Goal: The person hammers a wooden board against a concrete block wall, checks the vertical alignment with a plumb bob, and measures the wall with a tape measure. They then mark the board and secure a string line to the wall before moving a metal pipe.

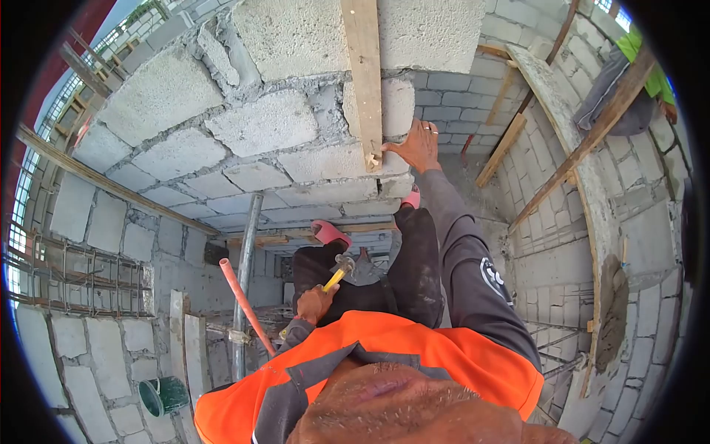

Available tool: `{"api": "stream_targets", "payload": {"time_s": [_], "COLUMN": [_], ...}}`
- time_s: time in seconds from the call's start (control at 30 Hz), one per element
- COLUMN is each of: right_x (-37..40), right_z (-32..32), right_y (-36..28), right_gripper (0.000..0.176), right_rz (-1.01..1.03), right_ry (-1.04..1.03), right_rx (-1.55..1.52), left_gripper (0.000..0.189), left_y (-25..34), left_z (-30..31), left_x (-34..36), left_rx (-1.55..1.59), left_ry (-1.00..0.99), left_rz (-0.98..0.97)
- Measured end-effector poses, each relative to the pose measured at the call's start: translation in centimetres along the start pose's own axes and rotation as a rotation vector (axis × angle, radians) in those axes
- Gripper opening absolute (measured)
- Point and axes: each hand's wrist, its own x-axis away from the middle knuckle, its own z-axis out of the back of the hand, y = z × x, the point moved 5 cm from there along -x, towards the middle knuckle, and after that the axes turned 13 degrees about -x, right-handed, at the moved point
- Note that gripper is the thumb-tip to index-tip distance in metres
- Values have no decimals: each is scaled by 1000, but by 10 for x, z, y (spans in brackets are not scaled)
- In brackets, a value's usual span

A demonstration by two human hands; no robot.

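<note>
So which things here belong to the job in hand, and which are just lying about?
In the job:
yellow-handled hammer, in the left hand
wooden strip on the block wall, right hand beside its edge

Apparently lying about:
green bucket
orange pipe

green bucket (163, 396) at lower left, orange pipe (248, 305) crossing a metal pole (251, 238), rebar (74, 277), mortar (612, 311) on a long plank (594, 200)

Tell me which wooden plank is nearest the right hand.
The upright plank against the block wall, its lower end right beside the right hand; the other planks are farther off.
</note>
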Motion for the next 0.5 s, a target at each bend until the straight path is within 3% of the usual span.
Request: {"api": "stream_targets", "payload": {"time_s": [0.5], "right_x": [4], "right_z": [-2], "right_y": [1], "right_gripper": [122], "right_rz": [17], "right_ry": [-10], "right_rx": [-107], "left_gripper": [81], "left_y": [-11], "left_z": [-17], "left_x": [-5], "left_rx": [28], "left_ry": [81], "left_rz": [7]}}
